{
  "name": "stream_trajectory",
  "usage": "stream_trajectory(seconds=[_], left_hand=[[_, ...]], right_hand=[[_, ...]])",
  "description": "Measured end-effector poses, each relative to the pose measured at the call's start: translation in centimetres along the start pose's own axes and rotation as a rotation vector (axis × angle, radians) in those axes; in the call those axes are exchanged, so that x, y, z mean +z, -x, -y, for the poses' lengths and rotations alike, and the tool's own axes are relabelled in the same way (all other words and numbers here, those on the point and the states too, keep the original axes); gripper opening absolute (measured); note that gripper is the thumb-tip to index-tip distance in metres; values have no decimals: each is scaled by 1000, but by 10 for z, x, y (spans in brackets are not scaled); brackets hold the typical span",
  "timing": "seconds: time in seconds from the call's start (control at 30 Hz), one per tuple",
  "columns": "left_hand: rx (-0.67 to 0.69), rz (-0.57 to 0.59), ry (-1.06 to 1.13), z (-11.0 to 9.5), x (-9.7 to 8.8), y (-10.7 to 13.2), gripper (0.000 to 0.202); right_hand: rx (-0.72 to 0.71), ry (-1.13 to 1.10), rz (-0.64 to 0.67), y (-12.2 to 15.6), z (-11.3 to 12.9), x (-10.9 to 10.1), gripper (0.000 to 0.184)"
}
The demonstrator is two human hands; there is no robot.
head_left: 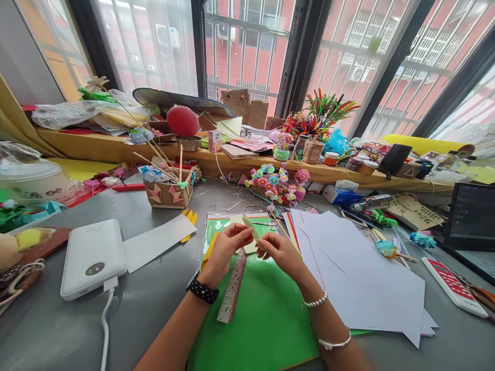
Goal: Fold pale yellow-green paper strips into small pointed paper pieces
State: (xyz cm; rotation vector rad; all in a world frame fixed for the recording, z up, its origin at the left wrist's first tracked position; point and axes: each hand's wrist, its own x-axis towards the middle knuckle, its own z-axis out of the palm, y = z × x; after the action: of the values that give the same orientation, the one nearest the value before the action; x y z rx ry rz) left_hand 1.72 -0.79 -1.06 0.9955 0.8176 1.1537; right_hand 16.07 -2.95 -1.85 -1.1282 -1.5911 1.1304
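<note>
Over the desk (154, 288), at twelve o'clock, a strip (251, 227) is pinched by left hand (225, 249) and right hand (284, 253), seemingly for folding; firm creasing seems needed.

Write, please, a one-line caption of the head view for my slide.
The left hand and right hand hold a pale green paper strip above a green sheet where a ruler lies.

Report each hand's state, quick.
Left hand: closed, holding the paper strip.
Right hand: closed, holding the same paper strip at its lower end.
</note>
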Motion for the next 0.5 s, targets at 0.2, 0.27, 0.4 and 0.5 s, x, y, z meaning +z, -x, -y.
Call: stream_trajectory(seconds=[0.2, 0.27, 0.4, 0.5], left_hand=[[16, 28, -39, -1, 3, 2, 16], [11, 43, -57, -1, 5, 3, 19], [-4, -12, -57, -1, 5, 3, 21], [15, -92, 6, 0, 3, 2, 22]], right_hand=[[40, -9, -38, 0, -1, 2, 22], [61, -15, -26, 0, -2, 2, 22], [63, -5, -60, 1, -1, 1, 22], [47, -14, -115, 0, 0, -1, 20]])
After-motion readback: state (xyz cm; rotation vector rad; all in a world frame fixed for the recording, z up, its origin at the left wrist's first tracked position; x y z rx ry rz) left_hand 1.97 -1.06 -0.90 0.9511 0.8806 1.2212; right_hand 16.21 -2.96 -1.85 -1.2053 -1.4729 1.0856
